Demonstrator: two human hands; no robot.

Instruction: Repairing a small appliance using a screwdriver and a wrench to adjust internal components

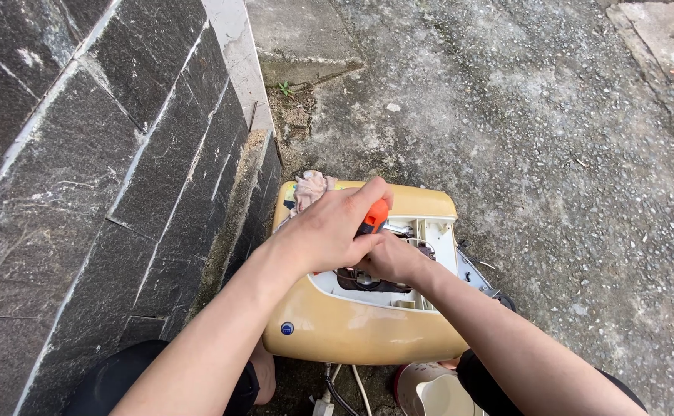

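The glossy cream-yellow plastic housing [352,327] is already opened, white inner frame exposed, while left hand [329,231] closes tightly around the orange-handled tool [376,215] and right hand [389,258], grip hidden, works inside.

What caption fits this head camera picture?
Both hands grip an orange-handled tool inside an opened yellow appliance on concrete.

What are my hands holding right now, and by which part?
Both the left hand and right hand wrap the orange-handled tool by its handle, over the opened yellow appliance.
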